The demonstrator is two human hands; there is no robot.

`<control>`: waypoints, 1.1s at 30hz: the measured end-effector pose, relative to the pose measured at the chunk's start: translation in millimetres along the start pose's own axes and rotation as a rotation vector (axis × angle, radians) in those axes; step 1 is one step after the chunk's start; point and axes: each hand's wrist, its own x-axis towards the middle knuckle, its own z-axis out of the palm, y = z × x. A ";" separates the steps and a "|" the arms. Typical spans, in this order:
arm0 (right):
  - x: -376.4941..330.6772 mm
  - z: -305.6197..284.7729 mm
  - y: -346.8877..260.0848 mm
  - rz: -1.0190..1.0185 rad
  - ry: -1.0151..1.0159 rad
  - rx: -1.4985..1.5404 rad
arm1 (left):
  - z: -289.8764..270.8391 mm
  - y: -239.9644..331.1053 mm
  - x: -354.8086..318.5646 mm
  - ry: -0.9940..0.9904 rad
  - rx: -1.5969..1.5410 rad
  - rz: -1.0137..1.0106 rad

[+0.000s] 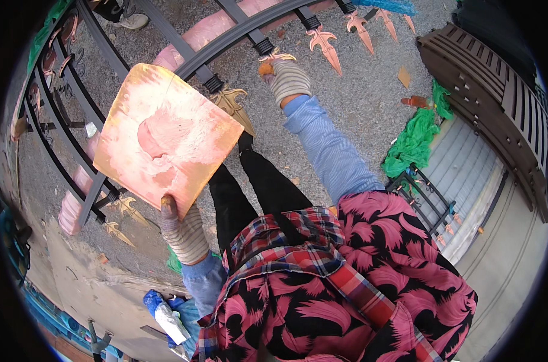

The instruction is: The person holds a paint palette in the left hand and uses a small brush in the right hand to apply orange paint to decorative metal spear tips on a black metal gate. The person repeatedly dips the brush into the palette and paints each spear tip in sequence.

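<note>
My left hand (pixel 182 232), in a grey striped glove, grips the near corner of a square board (pixel 222 131) with its thumb on top. Pinkish copper-coloured powder or paste (pixel 159 136) is smeared over the board. Ahead, my gloved right hand (pixel 289 78) is closed at a spear-shaped finial (pixel 278 56) on a dark metal fence (pixel 192 63). An orange-brown patch shows at its fingertips; what they hold, if anything, cannot be made out. To the right of that hand, finials (pixel 325 49) are copper-pink. The finial (pixel 234 107) beside the board looks dull gold.
Pink wrapped rolls (pixel 207 29) lie beneath the fence. On the right stand stacked brown slatted panels (pixel 482 90), near green netting (pixel 411 142), a reddish bottle (pixel 417 102) and a smaller black fence piece (pixel 428 196). Blue and white bags (pixel 171 320) sit at lower left. Another person's shoe (pixel 132 22) shows beyond the fence.
</note>
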 end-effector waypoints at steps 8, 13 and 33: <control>-2.0 1.5 4.9 -0.107 0.220 0.036 | -14.7 2.3 -0.6 0.040 -0.045 -0.001; 11.7 -8.4 9.5 0.079 0.193 -0.027 | -17.2 6.5 -7.7 0.041 -0.047 0.019; 44.2 -23.7 18.9 0.148 0.264 -0.076 | -44.9 12.5 -14.3 0.083 -0.083 0.046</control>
